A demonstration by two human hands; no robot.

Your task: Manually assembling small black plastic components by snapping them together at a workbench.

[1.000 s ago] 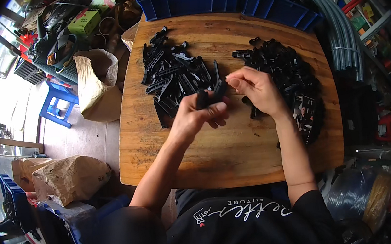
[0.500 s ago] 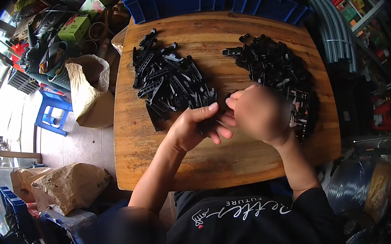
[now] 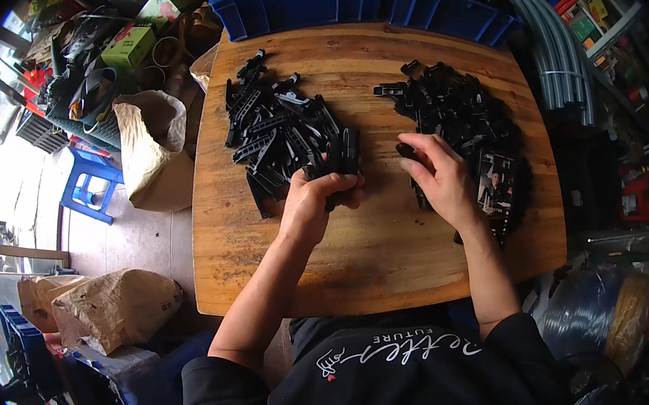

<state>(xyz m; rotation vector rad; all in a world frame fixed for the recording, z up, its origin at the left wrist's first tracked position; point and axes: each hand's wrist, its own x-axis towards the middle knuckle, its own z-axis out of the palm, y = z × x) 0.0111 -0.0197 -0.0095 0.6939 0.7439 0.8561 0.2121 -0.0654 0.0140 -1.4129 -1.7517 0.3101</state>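
Two hands, two black-part piles, one table

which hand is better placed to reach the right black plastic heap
Probably the right hand: it is beside that heap of black plastic parts, pinching a small black piece. The left hand is farther away, gripping larger black pieces.

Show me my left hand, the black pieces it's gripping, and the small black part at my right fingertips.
Left hand (image 3: 310, 205): head view, back of the hand.
Black pieces (image 3: 350, 150): head view, the rightmost one.
Small black part (image 3: 404, 148): head view, its exposed end.
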